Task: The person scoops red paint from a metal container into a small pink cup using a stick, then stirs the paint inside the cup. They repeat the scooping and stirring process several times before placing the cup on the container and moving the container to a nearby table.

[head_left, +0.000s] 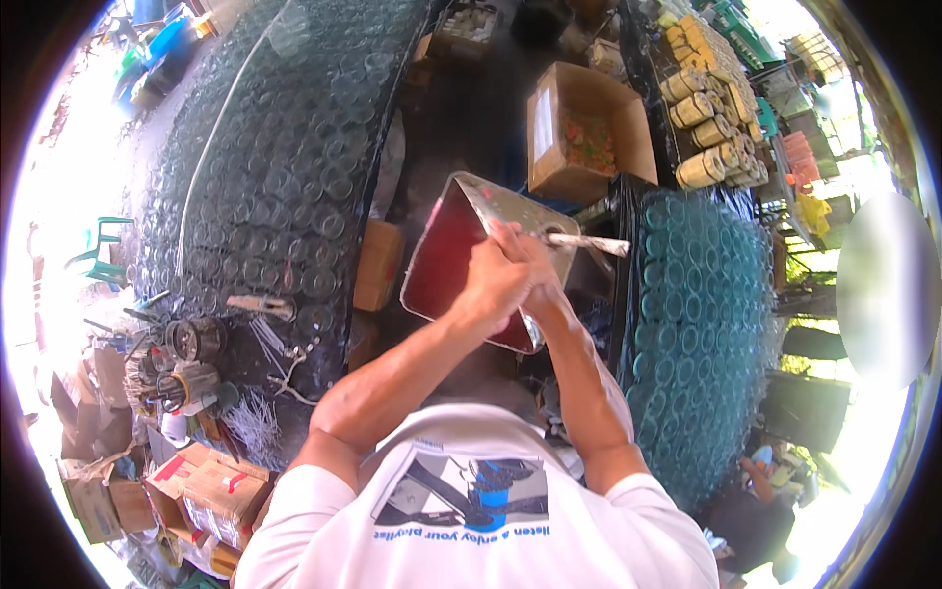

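Observation:
My left hand (493,280) and my right hand (535,263) are closed together, one overlapping the other, above a square tin (420,257). A pale, stained stick (594,243) sticks out to the right from between them. Their overlapping fingers hide the rest of it, including its other end. Deep red shows inside the tin on the left; I cannot tell whether it is liquid or the wall. The tin's right side is pale and scuffed, with a round opening beside my right hand.
Rows of clear glass jars (265,187) cover a surface on the left; greenish glassware (692,304) fills the right. An open cardboard box (549,128) stands beyond the tin, near yellowish bundles (702,118). Another cardboard box (211,491) lies lower left. A person (756,506) is at the lower right.

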`<action>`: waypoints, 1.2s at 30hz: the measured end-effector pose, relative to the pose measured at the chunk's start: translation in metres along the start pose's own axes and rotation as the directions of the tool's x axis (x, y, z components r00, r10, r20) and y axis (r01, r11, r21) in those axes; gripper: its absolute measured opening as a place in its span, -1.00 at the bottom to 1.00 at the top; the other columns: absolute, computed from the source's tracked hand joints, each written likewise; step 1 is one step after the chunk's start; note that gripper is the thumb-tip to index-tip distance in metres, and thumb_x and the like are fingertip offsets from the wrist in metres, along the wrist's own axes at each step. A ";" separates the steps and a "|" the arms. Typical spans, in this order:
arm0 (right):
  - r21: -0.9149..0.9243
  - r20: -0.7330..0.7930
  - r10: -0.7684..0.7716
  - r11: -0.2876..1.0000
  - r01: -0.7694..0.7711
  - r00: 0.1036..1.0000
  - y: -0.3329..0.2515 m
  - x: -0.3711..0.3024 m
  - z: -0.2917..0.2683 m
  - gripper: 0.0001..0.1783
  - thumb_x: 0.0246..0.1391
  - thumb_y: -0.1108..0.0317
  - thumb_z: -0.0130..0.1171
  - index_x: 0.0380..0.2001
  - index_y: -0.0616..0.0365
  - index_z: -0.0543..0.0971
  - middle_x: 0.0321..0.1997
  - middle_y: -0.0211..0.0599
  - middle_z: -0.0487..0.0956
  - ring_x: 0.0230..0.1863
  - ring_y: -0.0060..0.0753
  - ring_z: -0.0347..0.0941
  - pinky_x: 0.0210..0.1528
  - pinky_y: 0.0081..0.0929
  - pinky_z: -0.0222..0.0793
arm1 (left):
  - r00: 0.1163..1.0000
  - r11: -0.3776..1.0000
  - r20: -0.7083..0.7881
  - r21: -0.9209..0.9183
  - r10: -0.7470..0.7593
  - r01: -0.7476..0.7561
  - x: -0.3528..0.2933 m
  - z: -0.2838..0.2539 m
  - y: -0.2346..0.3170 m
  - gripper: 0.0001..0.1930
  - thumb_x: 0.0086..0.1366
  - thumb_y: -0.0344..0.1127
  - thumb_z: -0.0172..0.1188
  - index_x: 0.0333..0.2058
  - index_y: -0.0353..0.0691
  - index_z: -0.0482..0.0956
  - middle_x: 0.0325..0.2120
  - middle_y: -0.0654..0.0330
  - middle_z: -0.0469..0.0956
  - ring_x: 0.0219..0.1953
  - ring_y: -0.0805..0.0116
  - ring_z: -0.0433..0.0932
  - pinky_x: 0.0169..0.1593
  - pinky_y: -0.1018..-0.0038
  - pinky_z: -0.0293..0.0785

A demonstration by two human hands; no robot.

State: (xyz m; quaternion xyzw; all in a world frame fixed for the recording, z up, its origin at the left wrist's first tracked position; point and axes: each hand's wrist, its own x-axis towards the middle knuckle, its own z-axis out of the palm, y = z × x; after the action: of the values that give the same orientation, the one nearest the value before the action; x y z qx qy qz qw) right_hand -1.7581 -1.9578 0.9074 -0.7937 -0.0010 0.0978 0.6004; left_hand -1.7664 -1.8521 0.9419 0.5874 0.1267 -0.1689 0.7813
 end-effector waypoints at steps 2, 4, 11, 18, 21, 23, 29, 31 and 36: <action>-0.052 -0.005 -0.027 0.998 0.027 1.000 -0.016 0.051 -0.020 -0.25 0.52 -0.26 -0.08 -0.42 0.26 0.57 -0.55 -0.09 0.49 -0.44 -0.30 0.49 -0.38 -0.18 0.31 | 1.000 0.998 0.006 -0.062 0.021 -0.020 0.048 0.014 0.027 -0.09 -0.01 -0.37 0.53 0.32 -0.61 0.38 0.06 -0.15 0.62 0.11 0.10 0.67 0.16 0.34 0.59; -0.051 0.012 -0.041 0.998 0.042 0.999 -0.031 0.107 -0.041 -0.20 0.51 -0.31 -0.10 -0.43 0.28 0.59 -0.56 -0.12 0.50 -0.45 -0.29 0.50 -0.38 -0.20 0.33 | 1.000 1.000 0.013 0.004 0.008 -0.008 0.095 0.028 0.056 -0.06 0.03 -0.37 0.50 0.35 -0.66 0.30 0.06 -0.15 0.59 0.15 0.12 0.64 0.18 0.35 0.55; 0.038 0.147 0.050 0.998 -0.056 0.988 -0.075 0.292 -0.110 -0.25 0.53 -0.27 -0.03 -0.56 0.16 0.53 -0.61 -0.40 0.46 -0.54 -0.53 0.38 -0.49 -0.37 0.27 | 0.996 0.995 -0.028 -0.044 0.087 -0.088 0.258 0.061 0.146 -0.04 0.05 -0.35 0.43 0.38 -0.70 0.24 0.07 -0.18 0.58 0.15 0.10 0.63 0.18 0.35 0.55; 0.034 0.062 -0.165 0.986 0.164 0.984 -0.080 0.486 -0.163 -0.28 0.51 -0.28 0.01 -0.46 0.20 0.53 -0.57 -0.47 0.36 -0.46 -0.68 0.28 -0.49 -0.43 0.23 | 0.987 0.984 0.007 0.079 0.162 -0.162 0.434 0.084 0.220 -0.04 0.08 -0.34 0.42 0.40 -0.68 0.22 0.06 -0.15 0.56 0.12 0.15 0.63 0.13 0.33 0.58; 0.225 0.068 -0.079 0.972 0.061 0.995 -0.079 0.547 -0.186 -0.21 0.45 -0.35 0.03 -0.45 0.27 0.56 -0.60 -0.34 0.43 -0.50 -0.54 0.36 -0.49 -0.35 0.28 | 0.998 0.992 0.053 0.125 0.018 -0.024 0.504 0.097 0.250 -0.04 0.07 -0.32 0.43 0.41 -0.66 0.23 0.07 -0.16 0.56 0.08 0.16 0.65 0.00 0.31 0.66; 0.179 -0.004 -0.061 0.982 0.061 0.998 -0.086 0.595 -0.206 -0.26 0.49 -0.30 0.03 -0.46 0.23 0.54 -0.58 -0.47 0.41 -0.50 -0.65 0.31 -0.56 -0.42 0.20 | 0.994 0.993 0.098 0.100 0.052 -0.062 0.559 0.115 0.273 -0.07 0.13 -0.33 0.46 0.41 -0.62 0.24 0.07 -0.08 0.54 0.11 0.18 0.61 -0.01 0.32 0.61; 0.290 -0.212 -0.030 0.953 0.092 0.977 -0.075 0.701 -0.266 -0.29 0.46 -0.30 0.08 -0.40 0.21 0.59 -0.59 -0.46 0.43 -0.55 -0.61 0.29 -0.60 -0.41 0.17 | 0.964 0.999 0.265 -0.008 -0.038 0.041 0.684 0.152 0.310 -0.14 0.23 -0.31 0.47 0.39 -0.56 0.24 0.10 0.07 0.50 0.21 0.27 0.50 0.33 0.30 0.37; 0.233 -0.218 0.084 0.972 -0.032 0.972 -0.058 0.727 -0.285 -0.31 0.46 -0.28 0.09 -0.34 0.23 0.64 -0.50 -0.30 0.54 -0.44 -0.47 0.43 -0.47 -0.33 0.31 | 0.969 0.994 0.229 0.071 -0.095 0.081 0.731 0.169 0.307 -0.11 0.23 -0.16 0.51 0.38 -0.56 0.30 0.07 -0.04 0.56 0.08 0.18 0.63 -0.04 0.31 0.64; 0.469 -0.340 0.291 0.877 -0.106 0.894 -0.016 0.806 -0.321 -0.43 0.46 -0.17 0.14 -0.31 0.17 0.68 -0.38 -0.28 0.63 -0.29 -0.40 0.52 -0.29 -0.31 0.39 | 0.897 0.943 0.310 0.210 -0.316 0.259 0.847 0.198 0.281 -0.31 0.29 -0.15 0.47 0.28 -0.31 0.39 0.09 0.05 0.54 0.18 0.25 0.54 0.29 0.25 0.46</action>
State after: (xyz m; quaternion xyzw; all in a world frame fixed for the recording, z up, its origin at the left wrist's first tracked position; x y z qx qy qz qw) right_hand -0.9157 -2.1632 0.8816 -0.6364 0.2272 -0.0067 0.7371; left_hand -0.8788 -2.0686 0.9070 0.5861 0.0614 -0.3914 0.7067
